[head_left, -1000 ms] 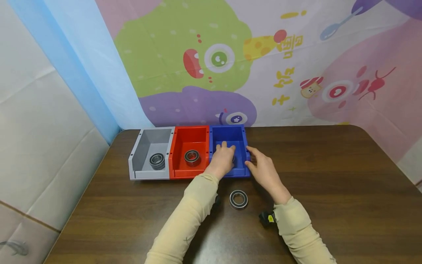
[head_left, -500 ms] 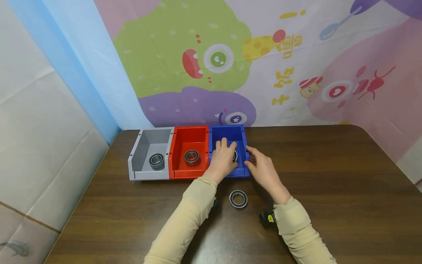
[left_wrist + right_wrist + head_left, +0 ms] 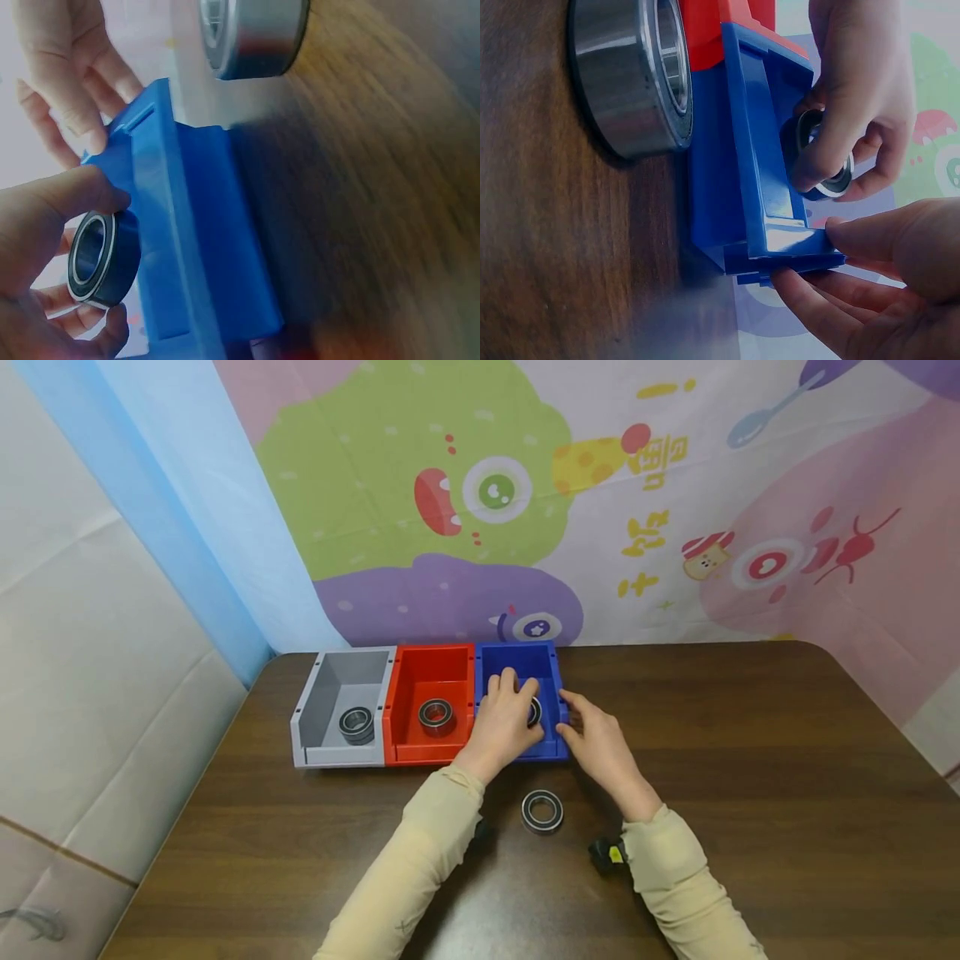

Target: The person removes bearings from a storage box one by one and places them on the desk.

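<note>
My left hand (image 3: 501, 722) reaches over the front of the blue bin (image 3: 517, 657) and grips a ball bearing (image 3: 126, 259) between thumb and fingers. In the left wrist view this metal ring with its dark seal stands tilted beside the bin's front lip. From the head, the hand covers most of it. My right hand (image 3: 603, 756) holds the bin's right side wall, its thumb (image 3: 855, 238) on the rim and its fingers along the outer side. Another bearing (image 3: 542, 830) lies flat on the table in front of the blue bin, between my forearms.
A red bin (image 3: 435, 665) and a grey bin (image 3: 352, 667) stand joined in a row left of the blue one. The red bin holds a bearing (image 3: 438, 732), and so does the grey bin, a bearing (image 3: 358, 741). A printed curtain (image 3: 645, 618) hangs behind the wooden table (image 3: 712, 777).
My left hand has shifted and lifted slightly inside the blue bin, and more of the bearing it holds now shows beside the fingers. My right hand stays at the bin's side.
</note>
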Tool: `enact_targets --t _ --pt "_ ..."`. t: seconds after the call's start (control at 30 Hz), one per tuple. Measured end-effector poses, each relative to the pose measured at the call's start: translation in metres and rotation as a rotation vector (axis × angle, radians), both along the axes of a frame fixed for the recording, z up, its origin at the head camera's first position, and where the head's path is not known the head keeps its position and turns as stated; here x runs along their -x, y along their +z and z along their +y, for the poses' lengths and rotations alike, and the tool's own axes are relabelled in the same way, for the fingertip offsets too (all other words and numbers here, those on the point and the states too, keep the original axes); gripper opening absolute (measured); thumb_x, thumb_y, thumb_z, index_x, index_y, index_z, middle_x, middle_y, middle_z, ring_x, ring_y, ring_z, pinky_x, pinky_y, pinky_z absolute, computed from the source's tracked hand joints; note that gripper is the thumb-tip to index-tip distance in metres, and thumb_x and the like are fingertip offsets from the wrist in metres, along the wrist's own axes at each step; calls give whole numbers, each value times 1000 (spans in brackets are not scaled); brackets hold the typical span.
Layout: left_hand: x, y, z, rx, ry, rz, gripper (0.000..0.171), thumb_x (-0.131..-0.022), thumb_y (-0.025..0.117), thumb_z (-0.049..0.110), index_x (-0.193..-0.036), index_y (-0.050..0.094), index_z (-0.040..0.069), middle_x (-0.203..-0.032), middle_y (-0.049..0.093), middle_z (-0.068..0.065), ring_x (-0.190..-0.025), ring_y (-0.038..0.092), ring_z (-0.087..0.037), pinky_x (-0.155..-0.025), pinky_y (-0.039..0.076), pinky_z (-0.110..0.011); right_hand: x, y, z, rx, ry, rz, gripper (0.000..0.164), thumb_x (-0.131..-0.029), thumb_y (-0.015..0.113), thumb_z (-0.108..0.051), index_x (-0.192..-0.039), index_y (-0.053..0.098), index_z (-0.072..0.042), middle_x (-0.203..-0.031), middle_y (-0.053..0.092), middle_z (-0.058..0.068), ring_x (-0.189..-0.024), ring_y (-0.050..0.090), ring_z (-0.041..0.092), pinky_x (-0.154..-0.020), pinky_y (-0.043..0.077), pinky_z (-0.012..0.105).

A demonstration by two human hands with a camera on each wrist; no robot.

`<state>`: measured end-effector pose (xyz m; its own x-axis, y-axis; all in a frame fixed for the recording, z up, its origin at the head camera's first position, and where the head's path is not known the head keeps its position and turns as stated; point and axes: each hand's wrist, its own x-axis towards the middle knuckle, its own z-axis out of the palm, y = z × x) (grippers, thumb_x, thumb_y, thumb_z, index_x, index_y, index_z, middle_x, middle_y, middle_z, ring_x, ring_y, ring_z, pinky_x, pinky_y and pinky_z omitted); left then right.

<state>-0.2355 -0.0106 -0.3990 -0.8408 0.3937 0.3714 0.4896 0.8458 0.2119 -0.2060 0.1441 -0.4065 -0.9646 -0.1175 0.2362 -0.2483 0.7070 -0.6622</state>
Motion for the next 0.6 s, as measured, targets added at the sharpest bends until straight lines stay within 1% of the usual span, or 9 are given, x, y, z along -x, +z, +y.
enact_targets --t 0.13,0.3,0.43,0.6 --pt "-6 6 -6 -25 -39 -11 38 -71 71 23 -103 55 12 -99 44 -10 -89 41 -23 -66 47 -31 0 0 0 3 -1 -2 47 -85 60 -8 -130 46 -3 -114 60 20 -99 61 32 -83 48 43" --pt "-13 12 -15 -20 -82 -26 37 -72 70 23 -105 57 13 -99 45 -9 -89 41 -22 -67 46 -29 -1 0 1 3 -1 11 47 -85 60 -7 -129 46 -3 -113 61 21 -98 62 32 -83 48 43" --pt "-18 15 -20 -22 -114 -47 37 -72 70 23 -107 59 13 -102 47 -8 -91 42 -21 -72 46 -30 -1 0 0 12 4 19 47 -85 60 -7 -129 46 -2 -113 61 21 -98 62 31 -83 48 42" --pt "-24 15 -26 -14 -148 -69 39 -73 69 23 -109 61 13 -105 50 -8 -91 42 -20 -77 44 -29 -1 0 0 18 4 15 48 -85 60 -7 -130 46 -2 -114 60 21 -100 61 31 -83 48 42"
